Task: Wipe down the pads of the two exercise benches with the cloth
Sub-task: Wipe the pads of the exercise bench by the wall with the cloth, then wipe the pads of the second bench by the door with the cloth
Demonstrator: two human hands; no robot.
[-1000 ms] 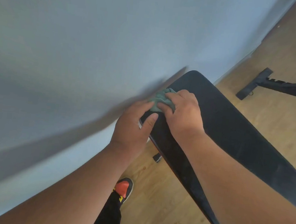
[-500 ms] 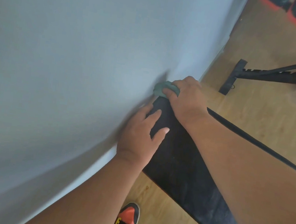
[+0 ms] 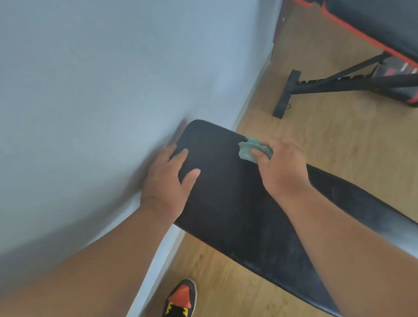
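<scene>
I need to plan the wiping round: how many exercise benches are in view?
2. The plain black bench is under both hands by the wall; the red-trimmed bench stands at top right, partly cut off. Others may be out of frame.

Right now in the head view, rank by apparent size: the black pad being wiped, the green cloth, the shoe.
1. Black pad, by far the largest.
2. Shoe.
3. Green cloth, though the right hand hides part of it, so its rank against the shoe is unsure.

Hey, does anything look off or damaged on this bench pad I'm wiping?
No damage shows. The black pad has a pale, dusty-looking patch near its right end, away from the green cloth.
</scene>
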